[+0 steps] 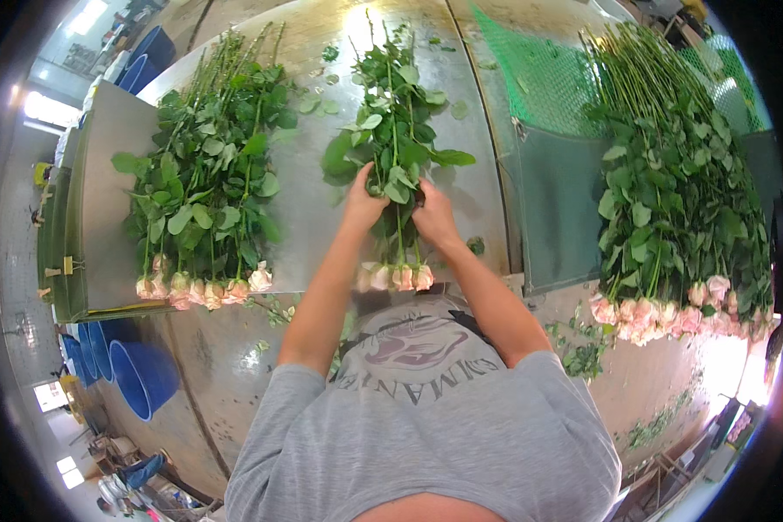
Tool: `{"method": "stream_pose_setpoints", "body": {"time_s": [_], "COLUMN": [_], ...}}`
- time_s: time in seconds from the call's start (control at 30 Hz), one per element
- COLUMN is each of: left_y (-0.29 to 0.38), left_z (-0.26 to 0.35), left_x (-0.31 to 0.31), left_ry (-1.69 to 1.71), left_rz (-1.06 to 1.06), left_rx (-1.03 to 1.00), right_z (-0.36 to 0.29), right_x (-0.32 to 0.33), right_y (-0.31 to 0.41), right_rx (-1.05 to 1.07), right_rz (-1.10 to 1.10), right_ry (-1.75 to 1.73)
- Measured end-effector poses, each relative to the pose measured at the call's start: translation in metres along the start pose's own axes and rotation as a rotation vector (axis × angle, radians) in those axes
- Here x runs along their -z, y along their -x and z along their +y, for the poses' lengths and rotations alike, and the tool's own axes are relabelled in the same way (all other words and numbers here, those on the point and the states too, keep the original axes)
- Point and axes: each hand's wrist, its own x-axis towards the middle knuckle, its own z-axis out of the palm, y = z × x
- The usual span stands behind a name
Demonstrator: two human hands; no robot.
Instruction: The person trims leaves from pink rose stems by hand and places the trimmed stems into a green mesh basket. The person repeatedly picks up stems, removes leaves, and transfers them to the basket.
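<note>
Straight before me a small bunch of long-stemmed roses (395, 134) lies on a metal-topped table (313, 215). Its pale pink blooms (401, 277) line up at the near edge, and the cut stem ends point away from me. My left hand (365, 201) grips the bunch from its left side, below the thick leaves. From the right, my right hand (433, 212) holds the same stems, a little nearer the blooms. Leaves hide many of the fingertips. A larger heap of pink roses (209, 176) lies to the left, blooms also towards me.
At right, a big pile of roses (675, 196) rests on dark green cloth (558, 209) with green netting (541, 85). An upright board (114, 196) stands left. Blue tubs (143, 378) stand on the floor (222, 365), where loose leaves (584, 355) lie scattered.
</note>
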Motion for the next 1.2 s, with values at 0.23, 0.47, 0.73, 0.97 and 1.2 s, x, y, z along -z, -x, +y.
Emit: {"method": "stream_pose_setpoints", "body": {"time_s": [0.23, 0.47, 0.73, 0.97, 1.2], "left_y": [0.011, 0.001, 0.002, 0.011, 0.009], "left_z": [-0.01, 0.016, 0.03, 0.075, 0.072], "left_x": [0.003, 0.0, 0.007, 0.009, 0.0], "left_ry": [0.309, -0.03, -0.027, 0.401, 0.288], "left_rz": [0.11, 0.076, -0.028, -0.22, -0.188], "left_rx": [0.214, 0.134, 0.202, 0.324, 0.34], "right_z": [-0.019, -0.001, -0.022, -0.039, -0.036], "right_x": [-0.013, -0.02, -0.001, 0.006, -0.006], "right_y": [0.006, -0.009, -0.007, -0.004, -0.004], "right_rx": [-0.062, -0.062, -0.358, -0.127, -0.174], "right_rz": [0.015, -0.028, -0.199, -0.332, -0.21], "right_ry": [-0.131, -0.239, -0.646, -0.527, -0.338]}}
